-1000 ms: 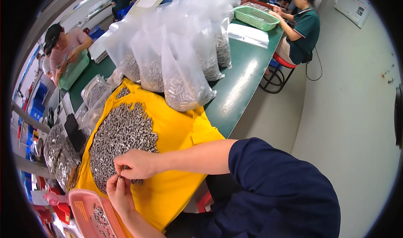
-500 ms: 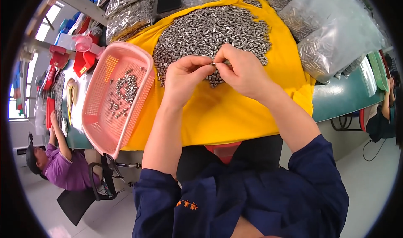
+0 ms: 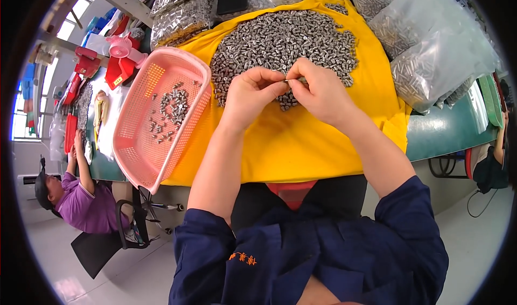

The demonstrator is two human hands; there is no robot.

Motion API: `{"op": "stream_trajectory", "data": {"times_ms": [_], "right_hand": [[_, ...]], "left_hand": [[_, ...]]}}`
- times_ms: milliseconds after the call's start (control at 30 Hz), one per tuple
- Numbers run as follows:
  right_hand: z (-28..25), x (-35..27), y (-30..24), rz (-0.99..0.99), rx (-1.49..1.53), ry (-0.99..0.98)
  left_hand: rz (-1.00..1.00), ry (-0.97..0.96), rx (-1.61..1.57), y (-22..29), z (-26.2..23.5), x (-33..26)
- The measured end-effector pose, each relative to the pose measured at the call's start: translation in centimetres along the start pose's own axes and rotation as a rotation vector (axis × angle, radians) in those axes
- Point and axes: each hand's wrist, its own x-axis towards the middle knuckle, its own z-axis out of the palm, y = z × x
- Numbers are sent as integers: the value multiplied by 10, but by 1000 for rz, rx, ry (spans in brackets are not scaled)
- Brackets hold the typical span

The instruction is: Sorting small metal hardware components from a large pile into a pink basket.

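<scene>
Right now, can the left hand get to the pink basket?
Probably yes. The left hand is pinching a small metal piece together with the right hand, but the pink basket lies open just to its left on the yellow cloth, nothing between.

Basket (image 3: 141, 143) left of parts pile (image 3: 280, 41) on cloth (image 3: 301, 143); bags (image 3: 431, 52) right

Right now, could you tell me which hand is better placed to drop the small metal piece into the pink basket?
Probably the left hand. Both hands pinch a small metal piece over the yellow cloth, but the pink basket lies on the left, nearer that hand; the right hand would have to cross over.
</scene>
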Motion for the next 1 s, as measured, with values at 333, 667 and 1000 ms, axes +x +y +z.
{"op": "stream_trajectory", "data": {"times_ms": [333, 667, 1000], "right_hand": [[-4, 5, 7, 164, 135, 58], [-7, 4, -4, 180, 212, 1], [-5, 2, -4, 130, 283, -3]], "left_hand": [[94, 51, 92, -1, -5, 1], [69, 44, 147, 3, 0, -1], [-21, -76, -435, 0, -4, -2]]}}
